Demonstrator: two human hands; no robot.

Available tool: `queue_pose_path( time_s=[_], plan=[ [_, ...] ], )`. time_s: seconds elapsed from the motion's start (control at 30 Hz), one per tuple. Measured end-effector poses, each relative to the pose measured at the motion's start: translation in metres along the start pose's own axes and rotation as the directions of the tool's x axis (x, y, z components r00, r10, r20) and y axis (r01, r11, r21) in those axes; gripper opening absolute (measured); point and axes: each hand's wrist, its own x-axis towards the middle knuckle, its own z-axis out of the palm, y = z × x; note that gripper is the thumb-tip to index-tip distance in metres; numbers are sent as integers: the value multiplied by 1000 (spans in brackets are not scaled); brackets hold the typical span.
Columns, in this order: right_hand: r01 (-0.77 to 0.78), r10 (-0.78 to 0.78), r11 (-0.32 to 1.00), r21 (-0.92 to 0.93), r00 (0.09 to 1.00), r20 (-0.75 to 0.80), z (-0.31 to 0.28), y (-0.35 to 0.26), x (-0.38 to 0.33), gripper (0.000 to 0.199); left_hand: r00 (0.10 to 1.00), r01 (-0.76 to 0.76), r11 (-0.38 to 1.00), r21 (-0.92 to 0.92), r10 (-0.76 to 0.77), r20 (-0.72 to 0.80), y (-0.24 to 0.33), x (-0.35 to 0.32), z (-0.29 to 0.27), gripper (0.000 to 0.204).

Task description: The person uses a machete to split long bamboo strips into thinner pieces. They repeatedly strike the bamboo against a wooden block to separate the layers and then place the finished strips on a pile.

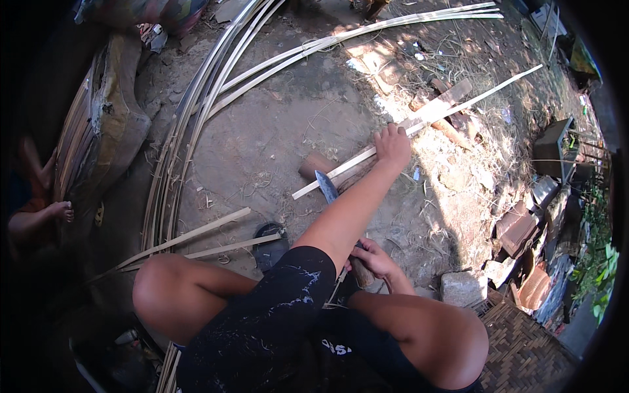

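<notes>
My left hand (392,145) reaches forward and presses down on a long pale bamboo strip (481,95), its fingers wrapped over the strip. Beneath the strip lies a wooden board (452,96), slanting away to the right. Close to my body, my right hand (373,257) is closed round the brown wooden handle (362,272) of a knife. The knife's dark blade (326,187) shows past my left forearm, by the strip's near end; whether it touches the strip I cannot tell. My forearm hides the middle of the knife.
Long bamboo strips (180,144) curve along the left and far side. Short logs (317,166) lie under the board. A stone block (464,288), bricks (515,229) and a woven mat (524,347) are at right. Another person's hand (62,211) shows at far left.
</notes>
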Motion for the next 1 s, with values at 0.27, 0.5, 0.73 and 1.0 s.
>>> queue_pose_path(
  time_s=[0.27, 0.5, 0.73, 1.0],
  plan=[
    [124, -159, 980, -153, 957, -241, -6, -61, -14, 26, 994, 93, 985, -146, -100, -43, 12, 18, 18, 29],
    [29, -217, 881, -473, 912, -347, -8, -53, 11, 18, 998, 58, 944, -325, -67, -16, 4, 23, 25, 24],
    [53, -106, 895, -443, 990, -95, 11, -25, 10, 22, 989, -150, 940, -305, 146, -38, -17, 10, 21, 19],
    [-104, 5, 898, -429, 974, -226, 1, -55, 15, 29, 986, -164, 937, -309, 164, -28, -31, 5, 10, 20]
  ],
)
